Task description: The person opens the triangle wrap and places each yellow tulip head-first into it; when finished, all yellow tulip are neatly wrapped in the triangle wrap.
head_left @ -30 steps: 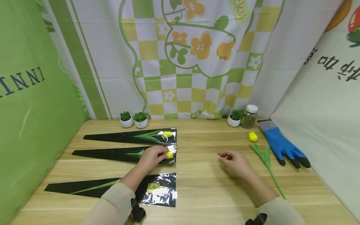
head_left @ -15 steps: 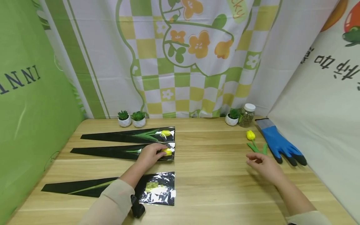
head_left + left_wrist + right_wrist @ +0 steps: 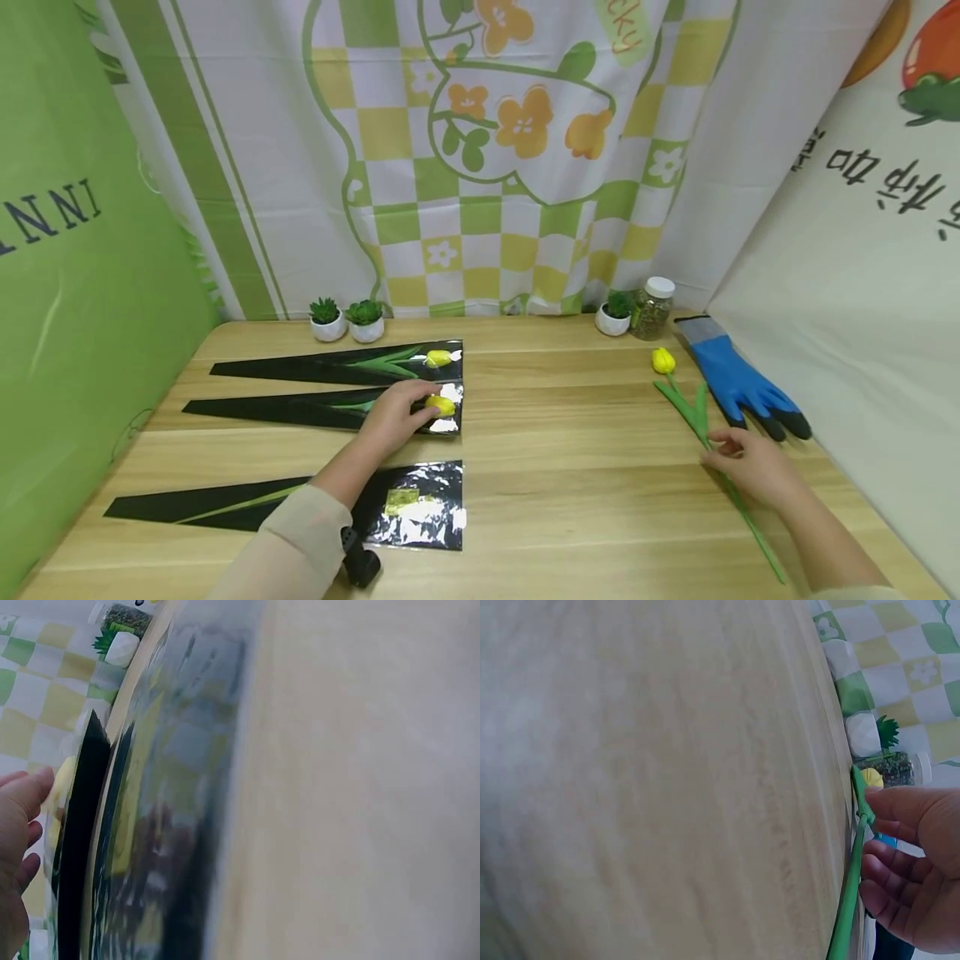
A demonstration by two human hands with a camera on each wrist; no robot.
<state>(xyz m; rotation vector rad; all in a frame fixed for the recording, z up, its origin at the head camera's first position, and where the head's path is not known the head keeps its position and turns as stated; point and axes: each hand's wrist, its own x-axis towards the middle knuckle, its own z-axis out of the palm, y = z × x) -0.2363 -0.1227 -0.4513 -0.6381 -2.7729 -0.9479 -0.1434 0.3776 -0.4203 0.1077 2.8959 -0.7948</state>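
My left hand (image 3: 393,419) rests on the middle black tapered flower sleeve (image 3: 270,410), its fingertips at the yellow tulip (image 3: 442,406) inside. In the left wrist view, the thumb and fingers (image 3: 28,787) lie against the sleeve's side. My right hand (image 3: 753,468) is at the stem of a loose yellow tulip (image 3: 663,361) lying on the right of the table. Seen from the right wrist, the thumb and loosely bent fingers stand apart beside the green stem (image 3: 847,900); a firm grip does not show.
Another sleeve (image 3: 277,367) with a tulip lies behind; a flatter sleeve (image 3: 187,505) with a gold strip lies in front. A blue glove (image 3: 731,371) lies right of the loose tulip. Along the back edge stand small potted succulents (image 3: 366,321) and a lidded jar (image 3: 652,308).
My right hand has moved right across the table, from bare wood to the loose tulip's stem. My left hand stays on the middle sleeve. The head view has shifted slightly.
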